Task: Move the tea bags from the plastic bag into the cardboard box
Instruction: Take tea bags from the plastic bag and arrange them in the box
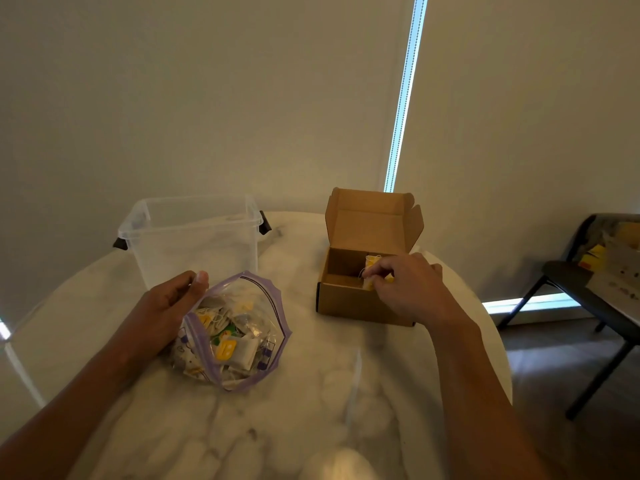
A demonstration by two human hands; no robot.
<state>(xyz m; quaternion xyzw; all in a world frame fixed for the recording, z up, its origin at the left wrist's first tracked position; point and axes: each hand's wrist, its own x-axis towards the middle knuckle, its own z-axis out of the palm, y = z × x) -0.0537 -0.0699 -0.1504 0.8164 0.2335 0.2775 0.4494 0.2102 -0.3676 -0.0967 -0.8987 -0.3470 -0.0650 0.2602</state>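
A clear plastic bag [242,306] with a purple zip rim lies open on the round marble table [311,393], holding several white and yellow tea bags [230,344]. My left hand [166,310] grips the bag's left rim with thumb and fingers. To the right stands a brown cardboard box [349,303] with its lid flipped up. My right hand [408,285] reaches over the box's right side and pinches a small bunch of yellow and white tea bags [372,268] inside the box's opening.
An empty clear plastic tub [194,237] with dark handles stands behind the bag. A dark chair [588,299] with clutter on it sits at the right, off the table. The wall and window blinds are close behind.
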